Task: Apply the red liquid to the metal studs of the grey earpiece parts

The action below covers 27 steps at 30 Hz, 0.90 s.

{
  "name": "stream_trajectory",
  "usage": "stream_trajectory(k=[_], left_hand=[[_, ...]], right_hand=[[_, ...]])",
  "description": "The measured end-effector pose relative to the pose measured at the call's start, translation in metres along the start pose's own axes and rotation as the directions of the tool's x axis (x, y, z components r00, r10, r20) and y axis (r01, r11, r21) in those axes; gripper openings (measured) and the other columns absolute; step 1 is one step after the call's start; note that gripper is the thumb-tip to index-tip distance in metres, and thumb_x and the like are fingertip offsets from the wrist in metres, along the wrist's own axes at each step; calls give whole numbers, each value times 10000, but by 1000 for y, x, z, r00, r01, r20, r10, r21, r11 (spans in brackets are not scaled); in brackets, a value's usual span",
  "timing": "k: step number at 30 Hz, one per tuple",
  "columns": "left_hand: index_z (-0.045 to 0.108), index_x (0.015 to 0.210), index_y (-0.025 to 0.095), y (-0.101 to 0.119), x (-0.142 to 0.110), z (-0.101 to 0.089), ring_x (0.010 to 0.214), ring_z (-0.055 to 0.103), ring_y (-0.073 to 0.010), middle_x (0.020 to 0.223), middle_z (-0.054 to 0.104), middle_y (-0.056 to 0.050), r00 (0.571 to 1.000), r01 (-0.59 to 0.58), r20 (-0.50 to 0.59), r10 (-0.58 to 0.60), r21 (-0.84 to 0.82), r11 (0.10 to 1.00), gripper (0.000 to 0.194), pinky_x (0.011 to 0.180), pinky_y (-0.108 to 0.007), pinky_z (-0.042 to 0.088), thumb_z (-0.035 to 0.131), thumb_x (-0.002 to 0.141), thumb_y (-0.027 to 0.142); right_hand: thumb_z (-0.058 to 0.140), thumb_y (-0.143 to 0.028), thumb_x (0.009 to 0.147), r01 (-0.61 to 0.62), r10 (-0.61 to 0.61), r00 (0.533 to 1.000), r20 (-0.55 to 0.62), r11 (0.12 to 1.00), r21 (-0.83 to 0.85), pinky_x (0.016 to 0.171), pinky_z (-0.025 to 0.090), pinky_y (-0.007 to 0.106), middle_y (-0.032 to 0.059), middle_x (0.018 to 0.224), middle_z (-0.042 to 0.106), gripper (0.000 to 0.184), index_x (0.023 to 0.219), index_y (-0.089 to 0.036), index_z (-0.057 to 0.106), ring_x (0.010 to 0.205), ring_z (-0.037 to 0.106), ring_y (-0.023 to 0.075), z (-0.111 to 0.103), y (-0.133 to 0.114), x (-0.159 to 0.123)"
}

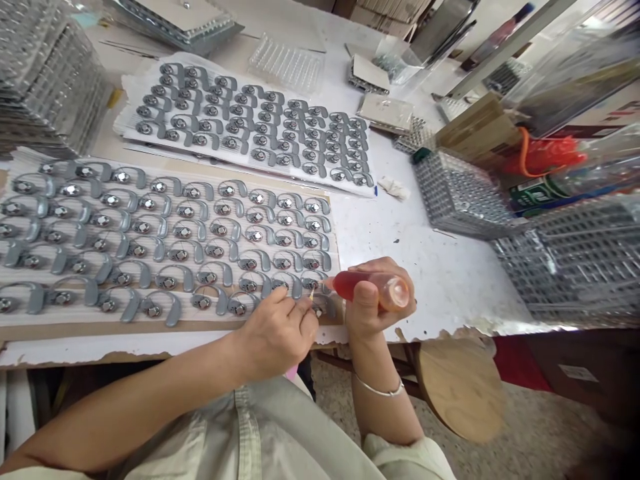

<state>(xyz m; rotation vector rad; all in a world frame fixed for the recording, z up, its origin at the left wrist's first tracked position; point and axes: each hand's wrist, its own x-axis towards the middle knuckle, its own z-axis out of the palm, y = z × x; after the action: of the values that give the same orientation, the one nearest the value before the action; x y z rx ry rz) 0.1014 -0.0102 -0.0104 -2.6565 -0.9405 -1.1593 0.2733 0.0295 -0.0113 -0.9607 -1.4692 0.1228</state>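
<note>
Fingers (296, 312) of the left hand (274, 331), curled closed, pinch a slender pale-tipped applicator (311, 294) just above a grey hook-shaped plastic part (324, 305), at the near right corner of a white ribbed card sheet (75, 319). Right hand (373, 303), clenched, grips a translucent red squeeze bottle (350, 283) beside it. White-topped desk (430, 267), front edge ragged; round wooden stool (460, 390) and speckled stone floor (520, 413) below. Matching grey parts in rows, on that sheet and a second white card sheet (240, 160). Stacked silver wire-mesh racks (463, 193), right. Clear plastic blister tray (285, 63), far side, holding nothing discernible.
</note>
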Motion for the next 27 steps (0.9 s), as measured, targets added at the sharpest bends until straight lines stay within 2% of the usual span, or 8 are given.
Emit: stream_trajectory(k=[2,17,27], left_hand=[[581,731,114,0,0,0,616,604,-176,828,721,-147,1000,-7,-1,7,9,1000,186,585,-322,423,497,877,34],[595,749,97,-3,1,-1,570,589,-165,845,730,-144,1000,-17,16,17,9,1000,147,577,-331,415,531,861,29],[581,766,111,-4,4,-3,598,609,-155,824,721,-117,1000,0,15,1,-36,999,190,560,-324,402,476,893,17]], right_hand=[[671,-379,845,-16,16,1000,-18,1000,-4,499,415,316,24,697,574,205,838,-184,609,579,543,180,-1,1,-1],[652,-346,867,54,-51,997,60,998,-40,513,423,308,26,704,567,179,859,-179,590,609,541,174,2,-2,3],[662,-318,862,108,-106,994,30,992,-60,515,435,305,22,697,576,174,836,-170,575,598,537,163,2,-2,3]])
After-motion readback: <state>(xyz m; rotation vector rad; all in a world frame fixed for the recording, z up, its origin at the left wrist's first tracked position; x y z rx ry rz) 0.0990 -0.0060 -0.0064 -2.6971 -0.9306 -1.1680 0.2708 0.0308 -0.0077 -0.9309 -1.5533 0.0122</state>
